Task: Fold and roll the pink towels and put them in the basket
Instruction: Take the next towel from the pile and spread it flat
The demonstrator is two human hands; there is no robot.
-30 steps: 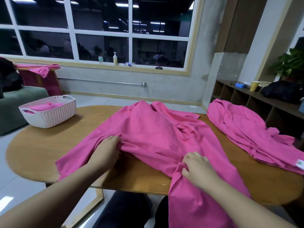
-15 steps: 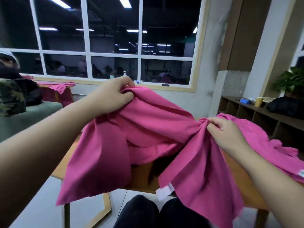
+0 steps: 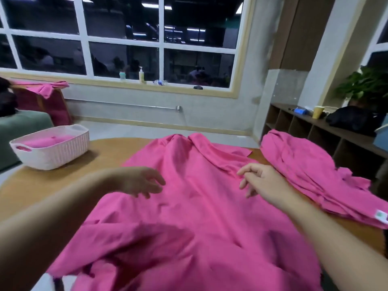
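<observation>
A large pink towel (image 3: 199, 217) lies spread and wrinkled across the wooden table (image 3: 52, 181), its near end hanging over the front edge. My left hand (image 3: 140, 181) hovers over the towel's left part with fingers relaxed and holds nothing. Over the towel's right part, my right hand (image 3: 260, 179) has loosely bent fingers and also holds nothing. A second pink towel (image 3: 310, 171) lies crumpled at the table's right end. The white woven basket (image 3: 52, 150) stands at the far left of the table with a pink towel (image 3: 44, 141) inside.
A green sofa (image 3: 23, 127) sits left of the table, with more pink cloth (image 3: 48, 89) draped behind it. A low wooden shelf (image 3: 315, 131) with a yellow cup (image 3: 317, 112) and a dark bag (image 3: 354, 120) runs along the right wall. Bottles stand on the windowsill.
The towel, held up in the air by both hands half a second ago, now lies spread on the table. Both hands have let go of it.
</observation>
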